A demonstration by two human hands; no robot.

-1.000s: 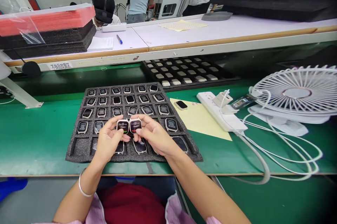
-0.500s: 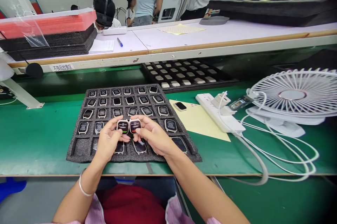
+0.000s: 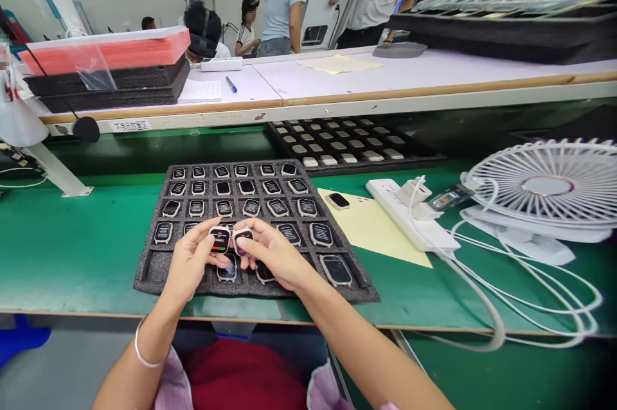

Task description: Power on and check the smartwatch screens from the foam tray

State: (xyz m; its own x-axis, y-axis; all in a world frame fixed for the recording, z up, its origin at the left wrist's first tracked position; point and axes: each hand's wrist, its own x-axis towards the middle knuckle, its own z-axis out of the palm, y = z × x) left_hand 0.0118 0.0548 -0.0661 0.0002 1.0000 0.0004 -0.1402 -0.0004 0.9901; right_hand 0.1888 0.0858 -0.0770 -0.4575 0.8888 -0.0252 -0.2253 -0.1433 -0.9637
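Two smartwatch bodies without straps are held side by side above a dark foam tray (image 3: 153, 268). My left hand (image 3: 190, 262) is closed on the left smartwatch (image 3: 220, 240), whose lit screen shows text with a green and orange band near the bottom. My right hand (image 3: 277, 254) grips the right smartwatch (image 3: 241, 240), the thumb lying over part of its screen. Several more smartwatches sit face up in the tray's compartments, many with small text on their screens. The front-left compartment holds no watch. My hands hide some compartments in the front rows.
Right of the tray, another smartwatch (image 3: 338, 200) lies on a yellow sheet (image 3: 380, 236). Beyond are a white power strip (image 3: 409, 214), loose cables and a white fan (image 3: 544, 185). A second tray (image 3: 313, 169) of pale pieces stands under the shelf (image 3: 337, 92). Several people are behind.
The view has shifted slightly, so the bench appears farther right. The right thumb has moved up onto its watch's screen, and the left watch's bottom band shows orange as well as green.
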